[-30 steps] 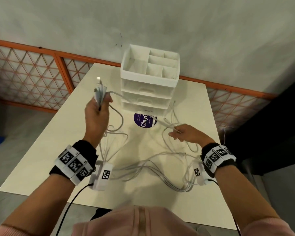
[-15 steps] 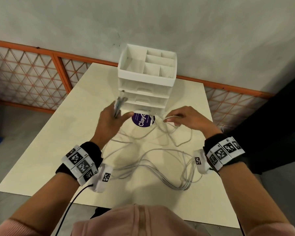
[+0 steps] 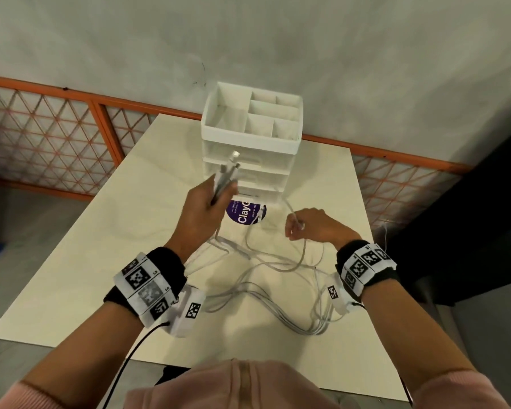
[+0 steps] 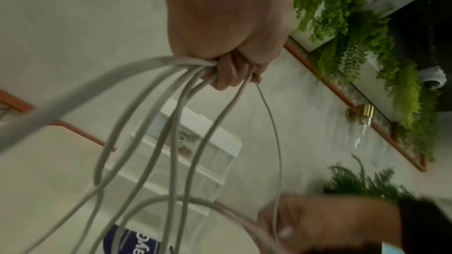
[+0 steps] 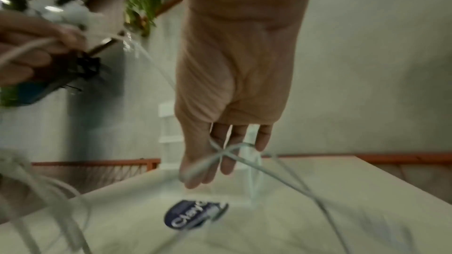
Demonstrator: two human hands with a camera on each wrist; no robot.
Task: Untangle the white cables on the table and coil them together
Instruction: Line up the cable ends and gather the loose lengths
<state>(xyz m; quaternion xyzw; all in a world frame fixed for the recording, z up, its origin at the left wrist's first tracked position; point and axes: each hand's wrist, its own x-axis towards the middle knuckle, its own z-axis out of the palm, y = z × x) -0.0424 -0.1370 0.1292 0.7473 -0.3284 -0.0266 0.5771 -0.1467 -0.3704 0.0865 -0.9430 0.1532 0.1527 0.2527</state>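
Several white cables [image 3: 278,290] lie tangled in loops on the pale table [image 3: 101,261] between my wrists. My left hand [image 3: 201,211] is raised in front of the drawer unit and grips a bundle of cable ends [image 3: 229,172], plugs pointing up. In the left wrist view the strands [image 4: 171,123] fan down from that fist [image 4: 227,26]. My right hand [image 3: 313,228] hovers to the right of the purple sticker and pinches a single thin cable strand [image 5: 234,154] that crosses its fingers [image 5: 232,152].
A white drawer organizer [image 3: 251,137] with open top compartments stands at the table's far edge. A round purple sticker [image 3: 245,215] lies just in front of it. An orange lattice fence [image 3: 56,137] and a grey wall run behind the table.
My left hand carried the bundle of ends from the left to the middle, in front of the organizer. My right hand rose toward the organizer, then drew back right with one strand.
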